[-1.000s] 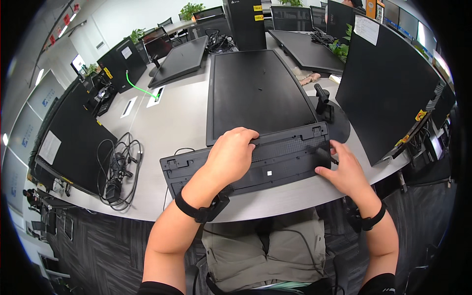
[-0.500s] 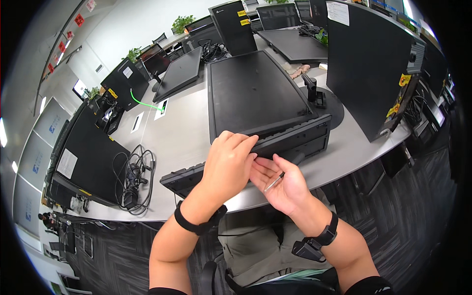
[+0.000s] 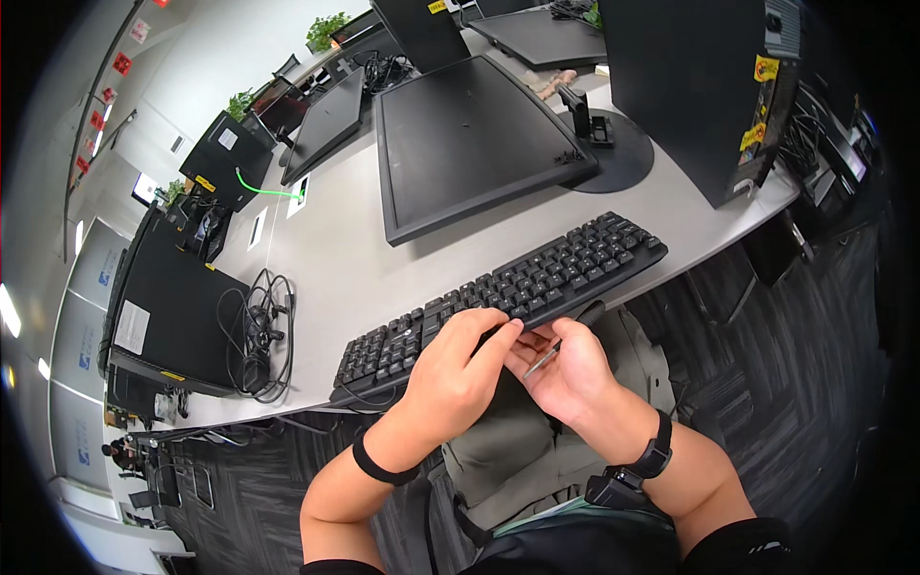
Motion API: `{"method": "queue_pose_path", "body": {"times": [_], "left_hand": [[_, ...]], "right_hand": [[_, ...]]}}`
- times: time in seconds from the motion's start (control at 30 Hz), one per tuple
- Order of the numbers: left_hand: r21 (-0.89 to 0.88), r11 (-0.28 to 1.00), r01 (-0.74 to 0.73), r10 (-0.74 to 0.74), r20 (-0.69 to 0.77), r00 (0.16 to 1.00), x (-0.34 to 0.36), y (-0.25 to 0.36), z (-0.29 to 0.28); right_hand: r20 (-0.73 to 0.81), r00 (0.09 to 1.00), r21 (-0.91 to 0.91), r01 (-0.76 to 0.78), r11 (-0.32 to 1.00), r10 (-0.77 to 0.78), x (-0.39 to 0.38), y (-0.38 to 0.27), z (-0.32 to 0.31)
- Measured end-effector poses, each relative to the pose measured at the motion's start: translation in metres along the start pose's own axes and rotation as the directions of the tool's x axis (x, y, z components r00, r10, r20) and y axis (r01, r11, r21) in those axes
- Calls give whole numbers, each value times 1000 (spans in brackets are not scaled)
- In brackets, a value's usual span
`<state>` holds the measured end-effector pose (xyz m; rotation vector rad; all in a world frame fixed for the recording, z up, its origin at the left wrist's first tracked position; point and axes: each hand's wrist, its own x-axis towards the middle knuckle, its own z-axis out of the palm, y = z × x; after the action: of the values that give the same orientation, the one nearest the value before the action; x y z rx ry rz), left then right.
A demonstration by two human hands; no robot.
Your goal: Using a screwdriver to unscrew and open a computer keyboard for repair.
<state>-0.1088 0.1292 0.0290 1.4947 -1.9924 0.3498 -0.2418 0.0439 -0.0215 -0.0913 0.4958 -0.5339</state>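
Observation:
A black keyboard (image 3: pixel 565 265) lies keys up and slanted across the desk's front edge. My left hand (image 3: pixel 458 369) grips its near edge, thumb and fingers pinching the rim around the middle. Just to the right, my right hand (image 3: pixel 567 379) is palm up, its fingertips beneath that same edge. Across the right palm lies a screwdriver (image 3: pixel 543 361) with a thin metal shaft; its dark handle pokes out past the thumb. The fingers partly cover it, and its tip is away from the keyboard.
Behind the keyboard a black monitor (image 3: pixel 460 144) lies flat, with a round stand base (image 3: pixel 623 158) beside it. A tall computer tower (image 3: pixel 685 105) stands at right. Another tower (image 3: pixel 177 302) and a coiled cable bundle (image 3: pixel 259 335) are at left. A green cable (image 3: pixel 264 190) runs into a desk socket.
The keyboard has tipped from standing on edge, underside toward me, to lying keys up. Both hands moved down with its near edge, the screwdriver still in my right hand. The view has shifted.

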Motion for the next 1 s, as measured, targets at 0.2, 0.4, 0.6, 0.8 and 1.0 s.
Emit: {"method": "queue_pose_path", "body": {"times": [0.2,0.4,0.6,0.8,1.0], "left_hand": [[168,982,84,-114,176,978,-7,16,-1],[201,963,177,-223,233,946,-3,9,-8],[211,973,91,-133,198,971,5,-6,-10],[255,943,213,-234,56,971,24,-40,-32],[-62,962,266,-259,101,961,47,-83,-33]], "right_hand": [[10,1000,-17,-2,1000,2,-1,7,-16],[-7,998,49,-65,997,65,2,1,-19],[139,988,10,-73,997,71,-10,-14,-11],[168,980,38,-117,992,109,-29,-30,1],[233,964,58,-146,988,129,-48,-41,3]]}}
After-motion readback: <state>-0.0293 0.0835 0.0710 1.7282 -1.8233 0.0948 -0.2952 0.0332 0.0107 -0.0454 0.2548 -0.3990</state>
